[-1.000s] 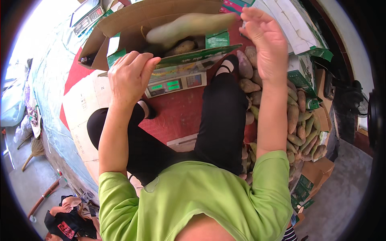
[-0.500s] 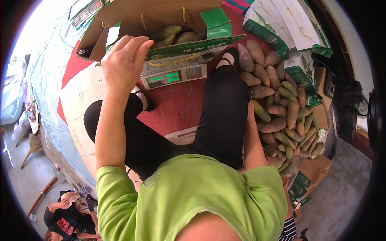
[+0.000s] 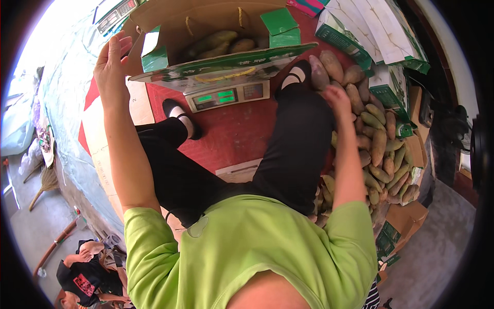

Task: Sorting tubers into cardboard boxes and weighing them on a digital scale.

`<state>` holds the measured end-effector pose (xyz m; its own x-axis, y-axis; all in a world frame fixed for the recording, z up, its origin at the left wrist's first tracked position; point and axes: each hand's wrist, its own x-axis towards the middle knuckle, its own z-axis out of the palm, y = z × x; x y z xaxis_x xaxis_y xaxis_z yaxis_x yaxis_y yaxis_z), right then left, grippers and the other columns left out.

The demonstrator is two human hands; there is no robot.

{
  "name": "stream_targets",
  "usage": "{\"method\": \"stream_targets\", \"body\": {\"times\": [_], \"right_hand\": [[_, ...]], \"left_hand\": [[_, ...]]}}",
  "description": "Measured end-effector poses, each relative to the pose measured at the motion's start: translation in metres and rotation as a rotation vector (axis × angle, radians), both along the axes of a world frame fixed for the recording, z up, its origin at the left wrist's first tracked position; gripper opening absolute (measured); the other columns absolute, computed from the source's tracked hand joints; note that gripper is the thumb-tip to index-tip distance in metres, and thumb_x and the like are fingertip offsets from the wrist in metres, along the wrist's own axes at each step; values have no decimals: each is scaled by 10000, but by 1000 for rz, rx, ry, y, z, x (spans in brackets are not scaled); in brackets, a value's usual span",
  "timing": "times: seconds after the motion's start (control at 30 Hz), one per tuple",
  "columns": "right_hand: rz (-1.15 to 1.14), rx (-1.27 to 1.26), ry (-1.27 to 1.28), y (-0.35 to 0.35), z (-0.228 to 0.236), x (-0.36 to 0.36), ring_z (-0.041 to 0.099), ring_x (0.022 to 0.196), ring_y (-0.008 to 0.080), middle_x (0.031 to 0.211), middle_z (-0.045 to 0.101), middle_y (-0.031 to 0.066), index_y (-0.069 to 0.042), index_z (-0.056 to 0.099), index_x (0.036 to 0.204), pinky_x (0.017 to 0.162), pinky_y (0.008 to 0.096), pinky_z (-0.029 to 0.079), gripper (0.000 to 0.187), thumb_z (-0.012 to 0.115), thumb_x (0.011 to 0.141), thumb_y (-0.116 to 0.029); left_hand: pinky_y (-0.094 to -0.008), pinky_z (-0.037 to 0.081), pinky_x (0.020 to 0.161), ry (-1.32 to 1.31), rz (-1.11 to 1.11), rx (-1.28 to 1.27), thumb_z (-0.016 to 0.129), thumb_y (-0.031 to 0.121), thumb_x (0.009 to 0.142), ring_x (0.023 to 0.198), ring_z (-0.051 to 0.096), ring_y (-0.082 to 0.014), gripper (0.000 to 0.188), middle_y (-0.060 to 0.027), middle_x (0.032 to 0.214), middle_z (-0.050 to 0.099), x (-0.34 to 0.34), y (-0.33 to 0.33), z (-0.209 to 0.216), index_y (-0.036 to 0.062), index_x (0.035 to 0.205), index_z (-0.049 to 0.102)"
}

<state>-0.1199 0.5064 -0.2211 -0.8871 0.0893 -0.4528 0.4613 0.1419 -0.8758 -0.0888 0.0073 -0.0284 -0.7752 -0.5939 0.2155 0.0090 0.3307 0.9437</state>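
Observation:
An uncovered cardboard carton [image 3: 231,72], printed green and white on its near side, stands on a digital scale [image 3: 226,98] with a lit green display. Inside lie several long oval fruits or tubers [image 3: 218,41], greenish to brown. My left hand [image 3: 111,64] is raised at the carton's left end, fingers stretched and apart, close beside a brown flap; whether it touches the flap I cannot tell. Beyond my right knee, my right hand [image 3: 338,100] is over the upper part of a pile of the same produce [image 3: 378,144]. Its fingers are blurred, so their grip does not show.
More green-and-white cartons [image 3: 339,36] stand at the far right. A second scale [image 3: 116,15] is at the far left beside pale plastic sheeting [image 3: 67,103]. Flat cardboard [image 3: 141,103] lies by my left leg. Another person [image 3: 85,275] is at lower left.
My left hand has left the carton's near left corner and moved left, its fingers opening. My right hand has come up from beside my thigh to the top of the pile.

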Motion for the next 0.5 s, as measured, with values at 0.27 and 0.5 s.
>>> {"method": "stream_targets", "body": {"times": [0.27,0.5], "right_hand": [[251,204,243,-74,156,-122,576,862,109,1037,629,44,-72,579,1168,672,241,465,307,549,891,-199],[323,294,80,-126,136,-142,587,995,179,1124,628,77,-111,564,1222,801,327,471,368,530,890,-267]], "left_hand": [[-395,397,895,-399,28,302,566,565,847,1158,488,-210,655,-72,1233,566,-17,-40,-29,64,1266,512],[-344,398,911,-786,-282,176,575,608,825,958,580,-211,728,-91,1095,611,-19,-54,-50,56,1294,495]]}}
